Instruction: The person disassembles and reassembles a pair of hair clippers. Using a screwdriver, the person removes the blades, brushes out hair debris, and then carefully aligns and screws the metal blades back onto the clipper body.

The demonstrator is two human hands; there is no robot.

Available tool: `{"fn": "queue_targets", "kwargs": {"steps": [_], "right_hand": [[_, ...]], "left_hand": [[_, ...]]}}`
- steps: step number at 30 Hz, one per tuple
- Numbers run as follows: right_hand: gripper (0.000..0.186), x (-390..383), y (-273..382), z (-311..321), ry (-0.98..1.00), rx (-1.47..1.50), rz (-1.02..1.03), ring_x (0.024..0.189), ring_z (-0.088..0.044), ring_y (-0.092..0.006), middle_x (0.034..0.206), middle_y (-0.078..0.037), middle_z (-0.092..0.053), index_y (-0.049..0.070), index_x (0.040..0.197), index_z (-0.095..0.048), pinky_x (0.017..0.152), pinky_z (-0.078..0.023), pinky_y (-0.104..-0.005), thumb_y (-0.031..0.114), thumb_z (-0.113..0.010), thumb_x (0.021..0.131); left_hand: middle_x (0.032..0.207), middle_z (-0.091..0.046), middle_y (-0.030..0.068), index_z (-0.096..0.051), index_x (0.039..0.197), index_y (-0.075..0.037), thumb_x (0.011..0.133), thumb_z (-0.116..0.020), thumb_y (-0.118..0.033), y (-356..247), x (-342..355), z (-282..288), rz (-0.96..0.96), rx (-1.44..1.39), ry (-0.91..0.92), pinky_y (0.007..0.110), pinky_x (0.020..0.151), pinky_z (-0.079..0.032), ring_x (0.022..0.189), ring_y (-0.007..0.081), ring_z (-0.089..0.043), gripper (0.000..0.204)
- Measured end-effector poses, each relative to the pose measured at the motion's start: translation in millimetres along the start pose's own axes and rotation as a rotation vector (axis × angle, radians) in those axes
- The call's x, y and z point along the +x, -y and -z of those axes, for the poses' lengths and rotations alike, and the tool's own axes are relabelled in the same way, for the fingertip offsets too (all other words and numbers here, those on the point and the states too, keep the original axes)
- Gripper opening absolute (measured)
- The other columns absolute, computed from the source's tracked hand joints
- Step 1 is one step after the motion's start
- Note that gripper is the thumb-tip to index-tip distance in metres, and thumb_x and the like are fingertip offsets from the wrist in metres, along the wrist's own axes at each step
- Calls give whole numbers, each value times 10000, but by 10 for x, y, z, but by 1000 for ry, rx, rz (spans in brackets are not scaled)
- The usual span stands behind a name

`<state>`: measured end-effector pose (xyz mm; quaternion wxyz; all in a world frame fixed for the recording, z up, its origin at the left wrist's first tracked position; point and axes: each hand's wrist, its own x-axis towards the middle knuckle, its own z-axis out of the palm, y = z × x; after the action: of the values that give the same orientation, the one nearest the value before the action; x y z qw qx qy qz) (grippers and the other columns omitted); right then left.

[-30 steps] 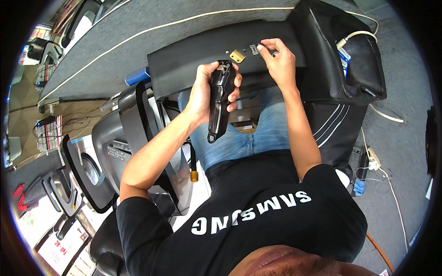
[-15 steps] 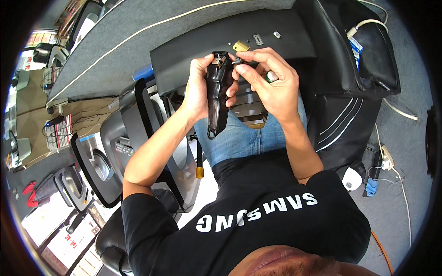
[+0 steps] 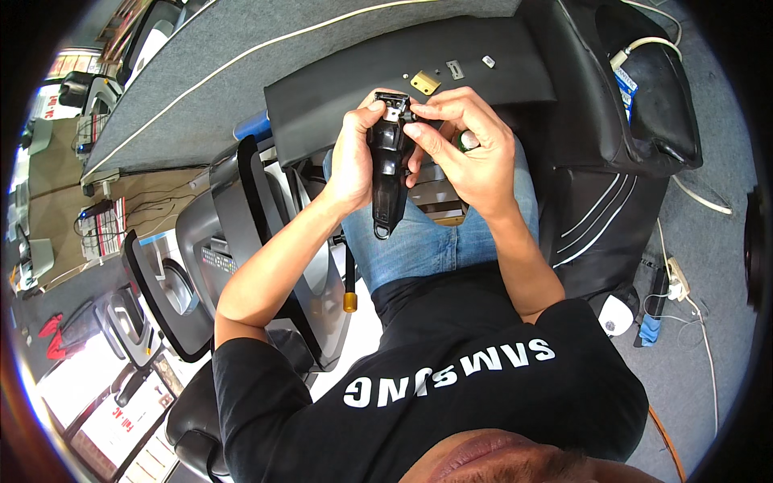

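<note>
Upright in my left hand [image 3: 354,157] is a black hair clipper [image 3: 389,177], its head end pointing away from me and its hanging loop toward me. The thumb presses near the opened head, where bare metal parts show. My right hand [image 3: 471,153] pinches a small dark part [image 3: 409,115] against the right side of that head; its exact shape is hidden by the fingers. Beyond the hands, a gold blade plate [image 3: 424,82], a silver cutter blade [image 3: 455,70], a small white piece [image 3: 488,61] and a tiny pale bit [image 3: 405,76] lie on a black padded surface [image 3: 330,92].
A black armchair [image 3: 592,80] stands at the right, with a cable and a blue-and-white packet [image 3: 626,92] on it. At my left are grey-black chairs [image 3: 233,233] and a remote control [image 3: 217,259]. A power strip [image 3: 678,278] lies on the carpet.
The clipper has shifted slightly right and turned so its head shows more face-on. My right fingers have brought the small dark part against the head's side.
</note>
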<state>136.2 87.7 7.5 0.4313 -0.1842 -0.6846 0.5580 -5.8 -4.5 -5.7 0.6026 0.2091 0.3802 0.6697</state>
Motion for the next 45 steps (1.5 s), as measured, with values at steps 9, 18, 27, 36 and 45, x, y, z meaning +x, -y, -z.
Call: {"fn": "queue_targets", "kwargs": {"steps": [9, 18, 27, 36, 45], "right_hand": [[142, -7, -6, -10, -6, -33, 21, 668, -694, -91, 962, -89, -703, -40, 951, -733, 548, -538, -231, -20, -830, 850], [134, -19, 18, -9, 13, -55, 19, 664, -697, -88, 954, -93, -708, -46, 962, -734, 546, -538, -223, 11, -818, 874], [115, -8, 37, 33, 53, 30, -113, 643, -655, -63, 963, -77, -716, -40, 979, -741, 529, -493, -206, 39, -794, 914], [211, 59, 171, 170, 162, 246, -523, 596, -608, -46, 812, -52, -726, -35, 1016, -741, 508, -451, -181, 158, -792, 946], [197, 20, 143, 187, 192, 236, -486, 576, -559, -29, 774, -24, -693, -21, 1010, -741, 505, -432, -192, 171, -764, 976]], "left_hand": [[924, -635, 137, -525, 1196, -35, 1025, -388, -338, 5, -23, -81, -148, 276, -189, 371, 504, -567, 620, 226, -652, 374], [891, -633, 132, -508, 1202, -18, 1039, -361, -254, -1, -38, -119, -195, 298, -207, 326, 524, -579, 637, 186, -657, 322], [916, -642, 126, -508, 1214, -21, 1040, -375, -223, -15, -54, -122, -185, 324, -207, 298, 527, -581, 641, 161, -658, 299], [986, -648, 123, -517, 1211, -23, 1031, -396, -214, -28, -73, -139, -208, 422, -214, 283, 532, -575, 651, 150, -653, 289], [982, -643, 150, -514, 1192, -2, 1021, -477, -403, -9, -73, -88, -221, 487, -152, 318, 541, -581, 652, 195, -672, 438]]}}
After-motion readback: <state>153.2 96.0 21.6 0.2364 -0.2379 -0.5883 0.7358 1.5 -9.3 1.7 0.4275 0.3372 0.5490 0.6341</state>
